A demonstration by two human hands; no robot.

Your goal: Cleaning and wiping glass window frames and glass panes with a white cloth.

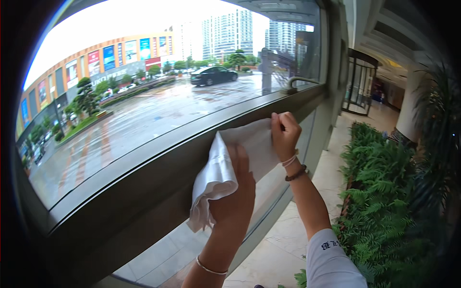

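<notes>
A white cloth (214, 175) is stretched between my hands in front of the dark window rail (158, 177). My right hand (286, 135) is closed in a pinch on the cloth's upper right part, near the top of the rail. Lower and to the left, my left hand (236, 192) grips the cloth with bent fingers; its fingertips are partly blurred against the white fabric. A loose fold of cloth hangs down over the outer side of my left hand. Whether the cloth touches the rail along its whole length, I cannot tell.
A metal window handle (294, 85) juts out above my right hand. Lower glass (168, 254) lies under the rail. Green ferns (379, 206) line the pale floor (273, 240) at right, with a revolving door (357, 81) beyond. Outside, a dark car (213, 76) stands on wet paving.
</notes>
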